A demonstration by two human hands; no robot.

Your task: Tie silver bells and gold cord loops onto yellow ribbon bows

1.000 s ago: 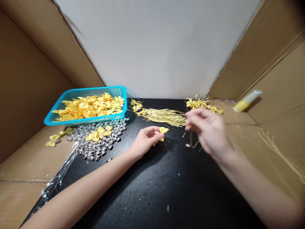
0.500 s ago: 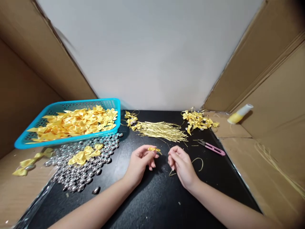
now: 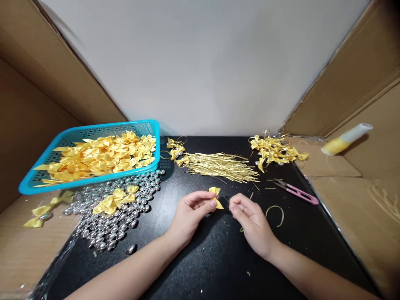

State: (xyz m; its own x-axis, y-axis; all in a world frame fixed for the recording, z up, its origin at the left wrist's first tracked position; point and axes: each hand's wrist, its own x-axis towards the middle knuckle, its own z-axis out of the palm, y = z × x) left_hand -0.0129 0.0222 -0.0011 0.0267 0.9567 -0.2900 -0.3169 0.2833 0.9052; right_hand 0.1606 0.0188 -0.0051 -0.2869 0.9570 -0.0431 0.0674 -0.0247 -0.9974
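Observation:
Between the thumb and fingers of my left hand [image 3: 195,210] is a yellow ribbon bow [image 3: 215,199], its two loops spread upward and downward. My right hand [image 3: 250,223] is a short way to the right, thumb and fingertips pinched together. A thin, needle-like piece [image 3: 227,200] juts from that pinch toward the bow; it is too fine to make out well. Gold cord ends show above and below the right hand, partly hidden by it. A curved gold cord [image 3: 283,214] lies just beyond that hand on the black tabletop [image 3: 200,258].
Left: a blue basket [image 3: 158,146] of yellow bows, with silver beads [image 3: 109,233] and loose bows [image 3: 115,200] before it. Behind my hands: gold cord lengths [image 3: 221,166]. Right: finished-looking beaded bows [image 3: 275,150], pink thread snips [image 3: 301,195], a yellow thread cone [image 3: 346,139]. Cardboard walls [image 3: 353,71] flank both sides.
My left hand has turned the bow so its face shows. Both hands sit slightly farther right in the picture; the whole view has also shifted. The right hand is still pinched.

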